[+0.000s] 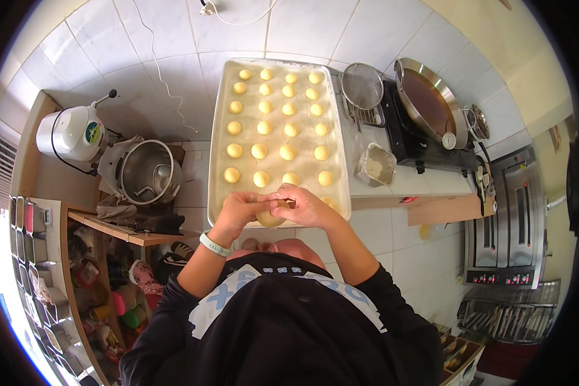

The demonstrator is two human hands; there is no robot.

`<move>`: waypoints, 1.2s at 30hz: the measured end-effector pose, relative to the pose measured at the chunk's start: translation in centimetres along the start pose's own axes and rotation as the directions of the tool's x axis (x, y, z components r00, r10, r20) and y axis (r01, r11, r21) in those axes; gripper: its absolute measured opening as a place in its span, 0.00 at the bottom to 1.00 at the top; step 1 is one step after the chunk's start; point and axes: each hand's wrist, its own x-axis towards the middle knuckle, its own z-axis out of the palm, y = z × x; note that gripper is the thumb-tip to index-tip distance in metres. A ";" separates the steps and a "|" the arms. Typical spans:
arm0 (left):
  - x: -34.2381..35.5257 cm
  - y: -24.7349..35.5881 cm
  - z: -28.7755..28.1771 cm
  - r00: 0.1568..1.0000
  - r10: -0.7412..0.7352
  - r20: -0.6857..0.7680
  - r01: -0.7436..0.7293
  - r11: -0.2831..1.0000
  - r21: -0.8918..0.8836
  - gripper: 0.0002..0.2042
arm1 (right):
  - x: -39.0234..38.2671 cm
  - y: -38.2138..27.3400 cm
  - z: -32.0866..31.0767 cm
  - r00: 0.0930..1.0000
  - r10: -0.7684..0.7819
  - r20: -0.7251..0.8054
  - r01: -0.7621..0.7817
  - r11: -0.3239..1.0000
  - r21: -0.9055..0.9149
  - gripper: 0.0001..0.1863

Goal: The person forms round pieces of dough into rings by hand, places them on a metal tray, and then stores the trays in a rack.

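Observation:
Both my hands meet above the near edge of a large baking tray (215, 138). Pale yellow dough balls (288, 152) lie on it in rows, spaced apart. Pinched between the fingers of my left hand (239, 212) and my right hand (307, 207) is a piece of dough (271, 219), which looks thin and hangs below the fingertips. Fingers partly cover it, so I cannot tell whether anything is inside. One more dough ball (330, 202) rests by my right wrist, partly hidden.
Right of the tray stand a clear tub (376, 168) with pale powder, a mesh strainer (363, 87) and a black stove (402, 145) bearing a wide pan (431, 100) of brown liquid. At left are a steel mixing bowl (138, 170) and a white mixer (71, 134). An oven (505, 215) stands far right.

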 end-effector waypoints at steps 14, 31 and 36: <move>1.0 -1.3 4.2 0.964 0.129 -0.232 -0.142 0.989 -0.041 0.13 | -0.9 -0.6 -5.0 0.998 -0.049 0.035 0.039 0.971 0.236 0.16; 1.9 -3.0 12.5 0.925 0.154 -0.348 -0.180 0.983 -0.042 0.10 | -3.6 2.3 -10.5 0.974 -0.154 0.163 0.136 0.984 0.118 0.15; 1.2 -4.5 12.0 0.914 0.175 -0.367 -0.162 0.985 0.066 0.10 | -2.8 3.7 -9.7 0.936 -0.126 0.330 0.081 0.986 0.145 0.14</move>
